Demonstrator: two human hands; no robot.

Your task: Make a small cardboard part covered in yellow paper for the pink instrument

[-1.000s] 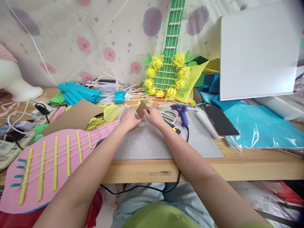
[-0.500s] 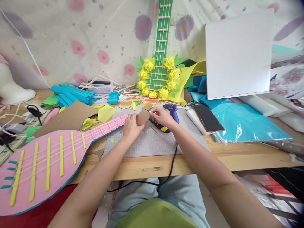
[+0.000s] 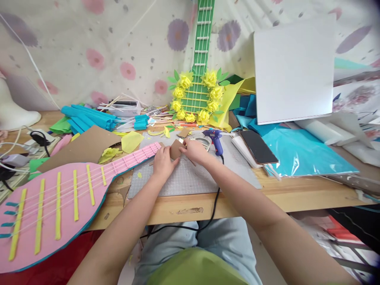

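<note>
My left hand (image 3: pixel 163 161) rests on the grey cutting mat, its fingers closed around a small brown cardboard piece (image 3: pixel 175 149). My right hand (image 3: pixel 194 151) pinches at the right edge of that piece; a small pale bit shows by its fingertips, too small to name. Just beyond lies another small cardboard piece (image 3: pixel 184 133). A pale ring-shaped object (image 3: pixel 204 141) is partly hidden behind my right hand. To its right lies a purple glue gun (image 3: pixel 215 139), with its black cord running down over the table edge.
On the left lies a pink paper guitar (image 3: pixel 67 198), its neck reaching my left hand. A green guitar with yellow flowers (image 3: pixel 196 95) stands at the back. A phone (image 3: pixel 258 146), blue wrapped paper (image 3: pixel 305 154) and a white board (image 3: pixel 293 71) are to the right.
The cardboard in my left hand looks shorter, and a separate small piece now lies behind it. My right hand has shifted left; the black-and-yellow object under it no longer shows.
</note>
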